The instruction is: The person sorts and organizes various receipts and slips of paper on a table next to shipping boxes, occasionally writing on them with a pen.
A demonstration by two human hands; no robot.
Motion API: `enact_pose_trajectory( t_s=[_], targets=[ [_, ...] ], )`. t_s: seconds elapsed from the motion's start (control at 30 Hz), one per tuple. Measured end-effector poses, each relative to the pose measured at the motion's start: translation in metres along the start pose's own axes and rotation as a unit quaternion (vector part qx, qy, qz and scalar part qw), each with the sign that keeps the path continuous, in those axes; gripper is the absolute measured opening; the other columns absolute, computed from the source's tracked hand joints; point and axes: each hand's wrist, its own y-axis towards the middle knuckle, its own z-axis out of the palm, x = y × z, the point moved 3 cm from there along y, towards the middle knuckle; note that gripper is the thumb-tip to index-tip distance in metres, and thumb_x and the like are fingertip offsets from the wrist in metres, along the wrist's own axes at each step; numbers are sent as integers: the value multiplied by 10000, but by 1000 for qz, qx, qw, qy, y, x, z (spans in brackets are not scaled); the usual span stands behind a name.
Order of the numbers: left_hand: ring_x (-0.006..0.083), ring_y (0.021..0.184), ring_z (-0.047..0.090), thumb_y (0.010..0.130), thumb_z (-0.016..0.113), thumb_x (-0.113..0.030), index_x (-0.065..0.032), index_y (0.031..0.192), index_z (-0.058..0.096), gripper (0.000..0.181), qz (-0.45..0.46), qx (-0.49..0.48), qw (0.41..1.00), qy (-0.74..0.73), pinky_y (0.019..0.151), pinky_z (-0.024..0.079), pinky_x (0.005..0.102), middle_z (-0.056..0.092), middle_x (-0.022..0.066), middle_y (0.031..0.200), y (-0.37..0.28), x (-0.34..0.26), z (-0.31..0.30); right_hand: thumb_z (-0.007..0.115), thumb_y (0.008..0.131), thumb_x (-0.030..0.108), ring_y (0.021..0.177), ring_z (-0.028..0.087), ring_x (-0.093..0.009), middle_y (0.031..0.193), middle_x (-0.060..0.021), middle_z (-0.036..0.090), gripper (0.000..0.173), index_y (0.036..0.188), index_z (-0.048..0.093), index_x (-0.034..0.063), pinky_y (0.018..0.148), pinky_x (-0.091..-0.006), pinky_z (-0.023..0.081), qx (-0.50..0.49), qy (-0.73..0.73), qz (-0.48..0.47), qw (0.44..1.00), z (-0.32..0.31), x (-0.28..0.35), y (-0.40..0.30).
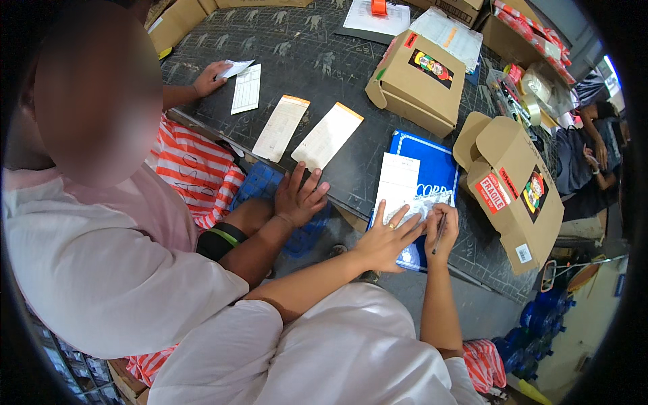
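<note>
A pen (440, 233) is gripped in my right hand (443, 228), its tip over a printed paper slip (430, 202). My left hand (387, 240) lies flat with fingers spread on the slips, a ring on one finger. A white ruled card (397, 177) rests beside that slip, both on top of a blue record book (425, 147) near the table's edge. Left of the book lie two cards with orange top edges (282, 126) (329, 134).
A person (116, 263) sits at my left, one hand near the orange-edged cards, the other holding a paper slip (235, 68). Cardboard boxes (422, 83) (526, 192) stand beyond and right of the book. A bin of pens and tape (511, 98) stands at the upper right.
</note>
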Motion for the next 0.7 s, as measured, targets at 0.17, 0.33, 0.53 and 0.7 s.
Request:
enact_pose_trajectory(
  t_s=[0.17,0.33,0.53,0.7],
  targets=[
    [378,1442,230,603,767,-594,-94,1446,421,1039,-2,-16,1000,10,1059,89,769,352,130,1513,9,-1,7,619,874,4,643,571,-147,816,-102,568,115,983,601,-32,619,-276,458,4,11,17,1000,-2,-14,10],
    [374,1450,203,624,748,-621,-93,1469,383,1061,1,-10,999,34,1058,89,767,332,125,1524,10,-2,12,618,875,8,651,569,-149,815,-96,564,119,987,600,-31,625,-278,461,-10,-1,22,1000,-3,-16,6],
    [378,1443,219,611,765,-608,-89,1484,353,1096,-9,4,1000,16,1061,105,763,337,126,1518,10,-2,7,616,870,-5,678,572,-153,816,-101,564,116,982,598,-32,642,-284,462,-14,24,3,1000,-1,-15,5],
    [387,1434,239,603,778,-599,-109,1500,321,1119,-15,8,1000,25,1062,107,764,350,128,1514,13,-5,4,615,861,-20,690,575,-158,827,-105,570,110,969,600,-31,647,-282,463,-6,39,-27,999,-5,-11,9]
  ],
)
